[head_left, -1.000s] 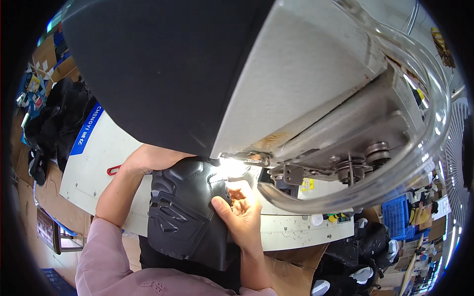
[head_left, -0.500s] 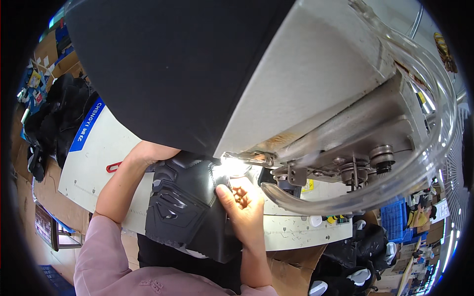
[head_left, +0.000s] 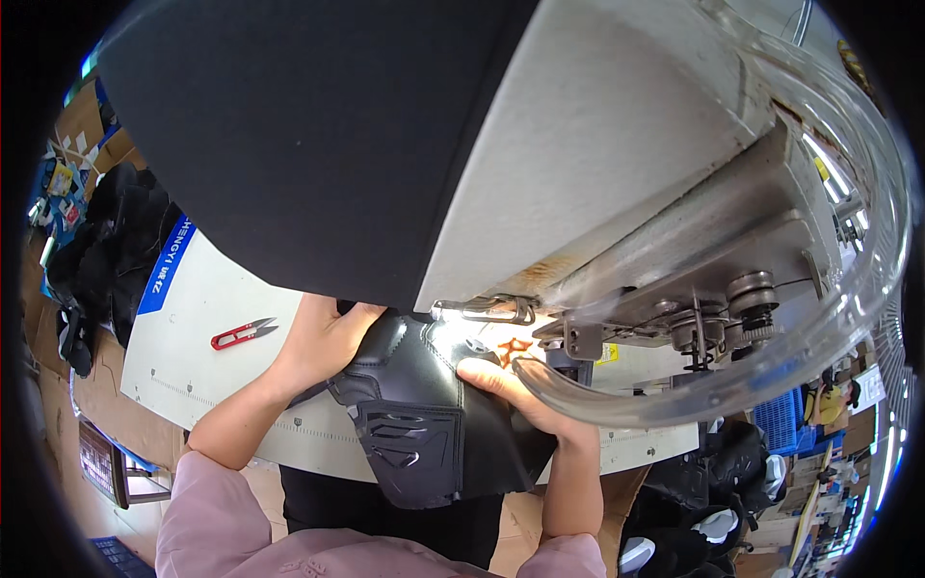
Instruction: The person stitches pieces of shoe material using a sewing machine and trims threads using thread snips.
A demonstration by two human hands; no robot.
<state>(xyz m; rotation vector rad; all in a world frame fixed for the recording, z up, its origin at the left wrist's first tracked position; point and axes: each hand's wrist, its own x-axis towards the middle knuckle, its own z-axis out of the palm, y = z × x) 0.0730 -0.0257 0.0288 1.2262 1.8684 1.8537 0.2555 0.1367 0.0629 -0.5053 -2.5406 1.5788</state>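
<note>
A black moulded leather-like panel (head_left: 409, 433) with raised ribs and a stitched seam lies under the sewing machine's head (head_left: 578, 173), its lower end hanging over the table edge. At its upper left, my left hand (head_left: 323, 342) holds the panel with the thumb on top; the machine's dark cover partly hides the fingers. My right hand (head_left: 520, 390) grips the panel's right side, thumb pressed on it beside the seam, fingers in the lamp's glare and partly behind the clear tube (head_left: 665, 405). The needle area is washed out by the light.
Red-handled thread snips (head_left: 243, 334) lie on the white table (head_left: 207, 308), left of my left forearm. Black pieces (head_left: 111, 250) are heaped at the far left. More black pieces with white parts (head_left: 713, 525) sit at lower right, near a blue basket (head_left: 771, 424).
The panel has shifted right and turned. My left hand has come further out from under the cover, and my right hand has moved right. The snips now show fully.
</note>
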